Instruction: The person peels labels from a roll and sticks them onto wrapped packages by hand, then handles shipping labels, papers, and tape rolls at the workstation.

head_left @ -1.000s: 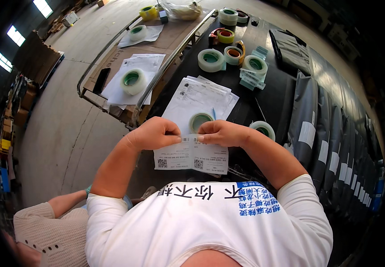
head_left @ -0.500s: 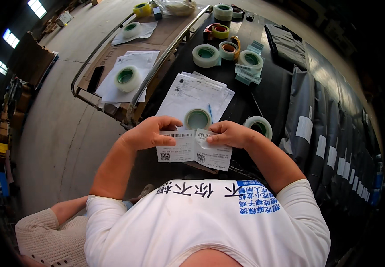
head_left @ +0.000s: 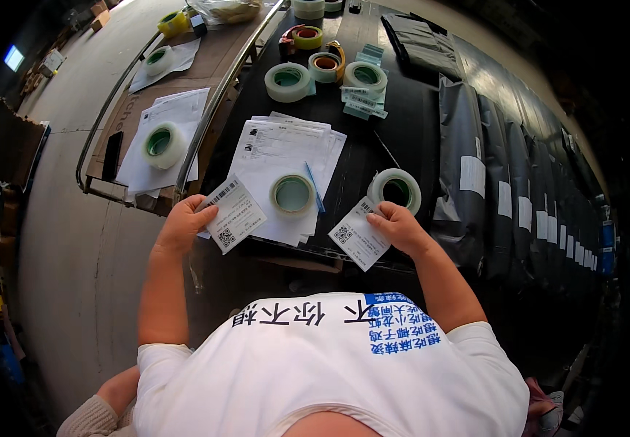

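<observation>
Two white printed labels, each with a barcode and a square code, are held apart in front of me. My left hand (head_left: pixel 186 222) pinches the left label (head_left: pixel 236 215) by its upper left edge, between thumb and fingers. Between the thumb and fingers of my right hand (head_left: pixel 400 224) is the right label (head_left: pixel 359 234), tilted, just below a roll of clear tape (head_left: pixel 412 191). Past the labels, a stack of printed sheets (head_left: pixel 264 156) lies on the black table, with another tape roll (head_left: pixel 279 186) and a thin blue pen-like stick (head_left: pixel 316 191) on it.
Several dark grey plastic packages (head_left: pixel 460 200) with white labels stand in a row at the right. More tape rolls (head_left: pixel 288 82) sit farther back. A cart (head_left: pixel 127 120) with a metal rail stands at the left, carrying papers and tape. Another person's sleeve (head_left: pixel 89 421) shows at lower left.
My hands have moved apart, left hand leftward and right hand rightward. The labels, side by side and touching before, are now separate, one in each hand. The view has shifted.
</observation>
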`<state>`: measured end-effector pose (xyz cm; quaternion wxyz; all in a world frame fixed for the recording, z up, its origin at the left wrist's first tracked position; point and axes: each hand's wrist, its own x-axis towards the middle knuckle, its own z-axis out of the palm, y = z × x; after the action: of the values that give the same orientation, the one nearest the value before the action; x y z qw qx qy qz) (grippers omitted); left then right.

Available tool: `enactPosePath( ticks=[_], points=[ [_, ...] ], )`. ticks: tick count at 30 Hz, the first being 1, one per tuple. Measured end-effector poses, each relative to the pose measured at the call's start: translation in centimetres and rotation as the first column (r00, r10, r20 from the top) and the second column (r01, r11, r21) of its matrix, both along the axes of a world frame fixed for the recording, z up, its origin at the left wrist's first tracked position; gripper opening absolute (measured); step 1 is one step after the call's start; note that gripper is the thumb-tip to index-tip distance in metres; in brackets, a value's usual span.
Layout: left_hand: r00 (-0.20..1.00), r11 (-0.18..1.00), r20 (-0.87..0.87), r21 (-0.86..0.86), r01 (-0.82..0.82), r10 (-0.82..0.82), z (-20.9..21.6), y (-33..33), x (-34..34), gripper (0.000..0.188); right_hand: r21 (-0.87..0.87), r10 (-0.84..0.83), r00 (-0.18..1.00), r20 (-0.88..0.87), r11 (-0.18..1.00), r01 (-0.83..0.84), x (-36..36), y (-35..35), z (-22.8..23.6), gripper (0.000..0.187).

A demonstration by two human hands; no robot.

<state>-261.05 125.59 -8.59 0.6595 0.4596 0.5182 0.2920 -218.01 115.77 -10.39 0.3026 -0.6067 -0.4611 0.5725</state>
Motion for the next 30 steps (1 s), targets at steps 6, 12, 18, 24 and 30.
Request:
enactPosePath(
  ticks=[6, 12, 18, 24, 30],
  points=[
    [0.961, 0.995, -0.261, -0.063, 0.076, -0.090, -5.8, 5.0, 1.0, 0.019, 0.546, -0.279, 0.562, 0.778, 0.743, -0.386, -2.5, -2.9, -5.1, 0.009],
    [0.841, 0.868, -0.463, 0.497, -0.014, 0.279, -13.4, 7.5, -1.0, 0.048, 0.692, -0.641, 0.287, 0.711, 0.568, -0.445, -3.6, -1.9, -5.2, 0.030],
    [0.550, 0.378, -0.614, 0.787, 0.488, 0.567, -7.0, 1.9, 6.8, 0.049, 0.503, -0.432, 0.317, 0.844, 0.843, -0.192, -0.1, -1.0, -6.1, 0.068],
    [0.631, -0.036, -0.728, 0.662, 0.748, -0.270, -6.1, -7.5, 19.4, 0.055, 0.582, -0.465, 0.411, 0.784, 0.782, -0.225, 0.9, 0.1, -5.2, 0.054],
    [0.538, 0.086, -0.794, 0.538, 0.839, -0.284, -8.9, -8.3, 22.0, 0.064, 0.650, -0.442, 0.519, 0.731, 0.682, -0.335, -0.7, -4.3, -1.5, 0.053]
  ],
)
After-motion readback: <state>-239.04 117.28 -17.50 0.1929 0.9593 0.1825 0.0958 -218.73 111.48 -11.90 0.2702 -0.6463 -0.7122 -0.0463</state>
